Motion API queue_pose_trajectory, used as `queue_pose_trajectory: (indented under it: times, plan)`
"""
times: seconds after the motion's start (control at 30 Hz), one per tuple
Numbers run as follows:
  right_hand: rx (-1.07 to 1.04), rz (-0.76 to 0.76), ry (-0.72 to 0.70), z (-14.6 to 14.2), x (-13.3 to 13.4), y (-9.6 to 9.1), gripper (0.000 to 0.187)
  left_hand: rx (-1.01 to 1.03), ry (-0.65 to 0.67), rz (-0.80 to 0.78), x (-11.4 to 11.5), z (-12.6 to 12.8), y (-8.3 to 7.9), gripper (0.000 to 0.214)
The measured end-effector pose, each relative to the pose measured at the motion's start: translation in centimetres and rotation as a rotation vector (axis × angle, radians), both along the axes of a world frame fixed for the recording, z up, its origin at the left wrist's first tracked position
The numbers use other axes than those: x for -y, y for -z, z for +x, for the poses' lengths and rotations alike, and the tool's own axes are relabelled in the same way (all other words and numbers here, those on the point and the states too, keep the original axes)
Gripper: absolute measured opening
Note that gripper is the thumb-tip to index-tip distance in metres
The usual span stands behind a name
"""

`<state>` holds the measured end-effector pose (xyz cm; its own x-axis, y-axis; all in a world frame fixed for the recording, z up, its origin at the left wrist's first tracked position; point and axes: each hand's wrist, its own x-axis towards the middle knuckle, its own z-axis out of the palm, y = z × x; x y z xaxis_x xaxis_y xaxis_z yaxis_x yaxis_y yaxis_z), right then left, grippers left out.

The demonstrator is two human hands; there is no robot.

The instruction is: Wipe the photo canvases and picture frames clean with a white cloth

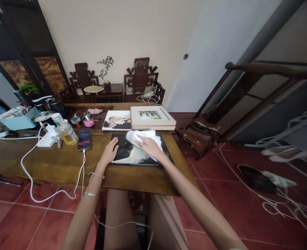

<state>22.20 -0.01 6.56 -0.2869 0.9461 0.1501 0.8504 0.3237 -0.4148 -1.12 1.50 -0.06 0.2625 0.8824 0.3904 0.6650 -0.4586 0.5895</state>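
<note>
Room: pale wall at the back, red tiled floor below; carved dark chairs stand either side of a small bonsai.
Work surface: brown wooden table, its near edge above the person's legs.
Photo panel: dark photo panel lying flat near the table's right end, long pale shape across its lower part, light specks scattered over the dark at left.
Left arm: I see it rise from the bottom edge, leaning right, thin bracelet near the wrist and a second band below.
Left hand: left hand palm down at the panel's left edge, fingers stretched and slightly spread, gripping nothing.
Right arm: long diagonal from the lower right up toward the panel, looking nearly straight from my viewpoint.
Right hand: right hand angled up and left, palm down, fingers bent over a bunched white cloth and grasping it; I cannot make out every fingertip.
Cloth: spread over the panel's upper right, folds heaped at its left end.
Beyond the panel: pale album box beside a photo book; I cannot tell whether they overlap.
Left side: phone on a white cable, bottle of yellow liquid, power strip, pink cup.
</note>
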Motion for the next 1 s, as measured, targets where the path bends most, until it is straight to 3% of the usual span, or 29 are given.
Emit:
queue_pose_trajectory:
  times: [0.13, 0.23, 0.33, 0.47, 0.6, 0.67, 0.8, 0.9, 1.0]
  plan:
    - [-0.023, -0.014, -0.128, -6.3, -4.5, -1.4, 0.043, -0.024, -0.004, 0.009, 0.0, -0.2, 0.1, 0.039]
    - [-0.024, -0.033, -0.174, -8.5, -6.0, -1.4, 0.04, -0.025, -0.008, 0.013, 0.0, -0.3, 0.1, 0.037]
    - [-0.029, -0.027, -0.154, -6.8, -5.9, -0.9, 0.042, -0.001, -0.007, 0.004, 0.1, -0.2, 0.1, 0.037]
    - [-0.033, -0.006, -0.053, 0.2, -4.6, 0.1, 0.049, 0.022, 0.0, -0.002, 0.2, 0.0, -0.1, 0.038]
    - [-0.016, 0.024, 0.091, 6.7, -2.3, 1.4, 0.048, 0.042, 0.002, -0.002, 0.0, 0.0, -0.1, 0.037]
    - [0.019, 0.063, 0.064, 8.2, 0.0, 2.2, 0.042, 0.054, 0.002, 0.0, -0.1, 0.0, -0.1, 0.036]
    - [0.131, 0.166, -0.176, 8.4, 6.7, 3.1, 0.033, 0.065, 0.015, 0.005, -0.3, 0.0, 0.0, 0.034]
    - [0.147, 0.169, -0.284, 7.9, 11.2, 2.5, 0.031, 0.054, 0.028, 0.014, -0.3, 0.0, 0.1, 0.033]
    - [0.141, 0.141, -0.336, 7.6, 12.2, 1.6, 0.03, 0.046, 0.029, 0.018, -0.1, 0.0, 0.1, 0.033]
